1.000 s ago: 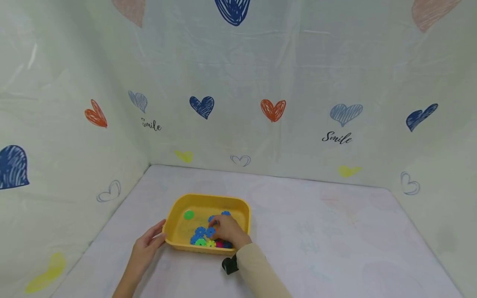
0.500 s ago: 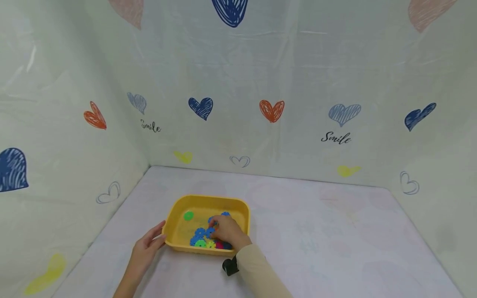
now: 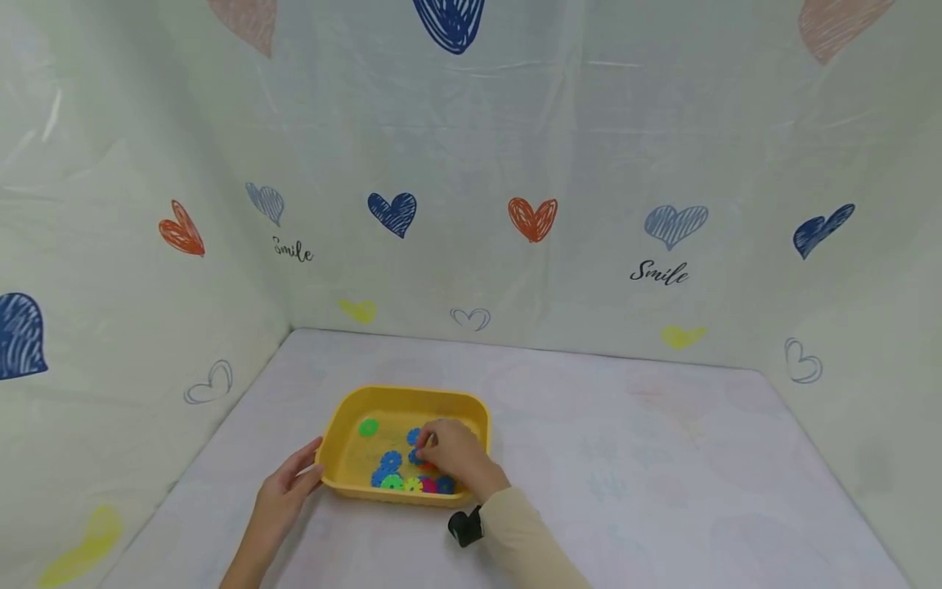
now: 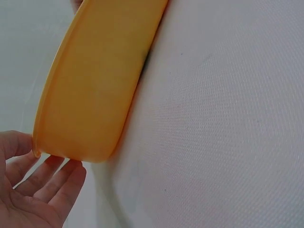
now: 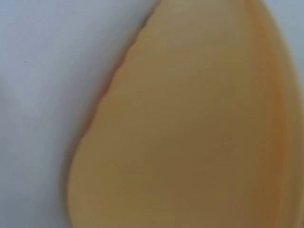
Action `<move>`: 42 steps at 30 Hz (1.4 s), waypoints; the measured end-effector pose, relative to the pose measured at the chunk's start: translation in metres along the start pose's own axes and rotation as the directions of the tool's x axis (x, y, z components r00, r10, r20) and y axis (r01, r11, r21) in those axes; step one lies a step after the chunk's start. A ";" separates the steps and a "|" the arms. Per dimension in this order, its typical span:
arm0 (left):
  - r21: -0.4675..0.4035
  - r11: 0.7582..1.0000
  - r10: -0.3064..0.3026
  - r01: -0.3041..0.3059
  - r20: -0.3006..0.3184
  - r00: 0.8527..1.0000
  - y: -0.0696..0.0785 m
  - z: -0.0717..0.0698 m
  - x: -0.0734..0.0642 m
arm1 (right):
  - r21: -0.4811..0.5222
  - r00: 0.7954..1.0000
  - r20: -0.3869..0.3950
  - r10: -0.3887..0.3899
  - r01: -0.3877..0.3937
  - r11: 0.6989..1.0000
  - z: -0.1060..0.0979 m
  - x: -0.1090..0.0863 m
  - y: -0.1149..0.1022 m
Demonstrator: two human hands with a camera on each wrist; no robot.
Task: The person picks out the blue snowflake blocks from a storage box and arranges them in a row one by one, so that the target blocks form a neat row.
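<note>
A shallow yellow plastic tray (image 3: pixel 353 466) holds notched flower-shaped plastic discs. My left hand (image 3: pixel 282 491) grips its left end; in the left wrist view the thumb is at the rim and the fingertips (image 4: pixel 73 167) touch the outer wall. Inside the tray, my right hand (image 3: pixel 458 451) has thumb and index finger bent together over a blue disc (image 3: pixel 415 456). Whether they pinch it is hard to tell. Close to this hand lies another blue disc (image 3: pixel 414 437), with a bit of orange under the fingers. The right wrist view shows only the tray's outer wall (image 5: pixel 180 133), blurred.
Along the tray's near side lie blue discs (image 3: pixel 384 473), a green disc (image 3: pixel 392 482), a yellow disc (image 3: pixel 414 485), a magenta disc (image 3: pixel 428 486) and a dark blue disc (image 3: pixel 445 485). A green disc (image 3: pixel 369 427) lies farther back. The white table (image 3: pixel 625 458) meets a heart-printed curtain (image 3: pixel 589 204).
My right hand has shifted slightly right, and its thumb and index finger have drawn together. An orange bit now shows beneath it. The left hand stays at the tray's end.
</note>
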State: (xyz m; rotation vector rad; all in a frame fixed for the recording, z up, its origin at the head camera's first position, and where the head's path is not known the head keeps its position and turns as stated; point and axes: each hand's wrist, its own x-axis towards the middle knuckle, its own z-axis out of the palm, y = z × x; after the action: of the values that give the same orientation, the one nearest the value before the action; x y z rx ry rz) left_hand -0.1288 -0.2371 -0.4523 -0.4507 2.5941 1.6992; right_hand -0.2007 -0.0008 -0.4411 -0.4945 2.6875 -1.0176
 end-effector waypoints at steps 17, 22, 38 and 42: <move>-0.036 0.999 0.009 -0.008 0.018 1.000 0.001 -0.001 0.000 | 0.309 0.996 -0.074 -0.041 0.062 0.949 -0.055 -0.022 0.006; -0.057 0.998 0.020 -0.019 0.022 1.000 0.001 0.000 -0.001 | 0.332 0.992 -0.122 -0.019 0.059 0.941 -0.069 -0.029 0.021; -0.054 0.998 0.017 -0.016 0.020 1.000 -0.001 0.000 -0.001 | 0.396 0.951 -0.255 0.176 -0.063 0.916 -0.080 -0.045 0.075; -0.044 0.999 0.027 -0.026 0.012 1.000 -0.001 -0.001 0.000 | 0.425 0.939 -0.258 0.227 -0.100 0.900 -0.076 -0.045 0.086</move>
State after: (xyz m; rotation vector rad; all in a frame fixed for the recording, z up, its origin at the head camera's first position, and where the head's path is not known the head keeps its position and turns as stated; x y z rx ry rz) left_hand -0.1283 -0.2385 -0.4525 -0.4067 2.5702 1.7636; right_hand -0.2041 0.1222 -0.4388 -0.0253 2.5879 -1.6606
